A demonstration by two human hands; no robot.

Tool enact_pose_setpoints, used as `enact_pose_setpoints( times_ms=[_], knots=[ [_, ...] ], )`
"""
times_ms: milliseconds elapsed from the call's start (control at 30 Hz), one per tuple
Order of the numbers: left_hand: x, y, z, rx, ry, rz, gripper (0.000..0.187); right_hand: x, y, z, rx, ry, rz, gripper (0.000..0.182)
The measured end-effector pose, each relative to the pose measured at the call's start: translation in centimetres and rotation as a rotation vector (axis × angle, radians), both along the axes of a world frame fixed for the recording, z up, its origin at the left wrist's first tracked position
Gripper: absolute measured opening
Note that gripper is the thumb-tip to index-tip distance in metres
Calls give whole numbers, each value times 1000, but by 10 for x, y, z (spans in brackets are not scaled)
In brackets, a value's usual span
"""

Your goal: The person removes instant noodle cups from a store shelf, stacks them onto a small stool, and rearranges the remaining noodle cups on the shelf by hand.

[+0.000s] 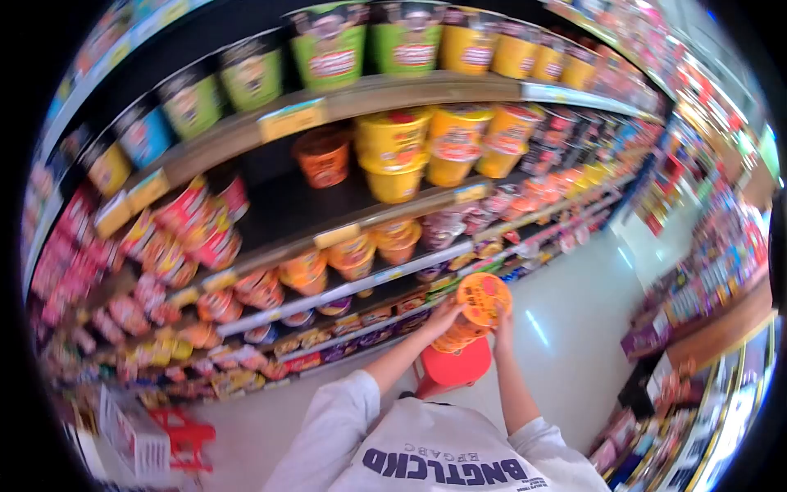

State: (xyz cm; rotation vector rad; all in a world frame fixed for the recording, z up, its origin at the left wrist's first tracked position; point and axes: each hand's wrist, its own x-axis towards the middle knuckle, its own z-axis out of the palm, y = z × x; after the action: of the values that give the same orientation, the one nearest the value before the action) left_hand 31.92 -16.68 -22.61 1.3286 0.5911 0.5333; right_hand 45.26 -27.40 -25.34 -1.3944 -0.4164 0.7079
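Observation:
Between my two hands is an orange instant noodle bowl (484,297), its round printed lid tilted up toward me. The fingers of my left hand (444,316) close on its left side, and my right hand (502,320) grips the right side. More orange bowls (452,338) show just below it, partly covered by my left hand and the upper bowl. Under them stands a red stool (459,366). On the shelf ahead, a lone orange-brown noodle bowl (322,157) sits left of stacked yellow noodle bowls (392,152).
Long store shelves (361,92) curve across the front, with green noodle cups (328,45) on the upper level. Packaged goods fill a display (705,279) across the aisle floor (566,303). At lower left are a white box (135,439) and a red stool (190,435).

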Motion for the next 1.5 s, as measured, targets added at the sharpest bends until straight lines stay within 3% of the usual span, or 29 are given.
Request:
enact_pose_setpoints(
  times_ms=[133,167,233,400,500,533,633,700,833,933,1100,1167,1267,1300,1367,1433,1500],
  knots=[
    [-3,22,-50,75,153,191,49,17,13,-6,-127,-45,-116,66],
    [-19,23,-32,59,153,235,49,22,16,-8,-141,-90,-123,66],
    [-46,30,3,23,85,31,46,27,21,-11,-126,-119,-115,66],
    [-75,55,-41,164,86,126,38,36,37,-9,-170,-342,-153,63],
    [-94,73,-69,73,214,-14,41,27,46,12,-138,-445,-104,62],
    [-100,69,-67,60,188,56,41,25,48,16,-141,-446,-106,62],
    [-119,58,-43,-41,220,142,42,16,55,29,-331,-631,-37,61],
    [-129,64,-45,-82,248,72,44,1,57,39,-663,-758,-77,60],
    [-141,73,-61,-158,250,-5,48,2,62,32,-618,-851,16,58],
    [-152,80,-60,-70,276,-60,51,-7,59,40,-658,-880,48,57],
    [-173,82,12,85,367,-181,56,-16,63,45,-672,-953,108,59],
    [-181,92,62,101,189,-262,58,-30,73,67,-625,-967,106,58],
    [-191,129,123,72,72,-88,60,-58,95,109,-184,-808,232,42],
    [-194,145,143,72,15,15,60,-68,104,124,-183,-801,214,42],
    [-199,179,164,97,-364,197,58,-87,121,152,27,-720,337,35],
    [-203,213,180,161,-389,350,57,-107,143,183,111,-547,506,31],
    [-206,245,181,62,-536,410,56,-123,167,210,145,-564,718,34]
  ],
)
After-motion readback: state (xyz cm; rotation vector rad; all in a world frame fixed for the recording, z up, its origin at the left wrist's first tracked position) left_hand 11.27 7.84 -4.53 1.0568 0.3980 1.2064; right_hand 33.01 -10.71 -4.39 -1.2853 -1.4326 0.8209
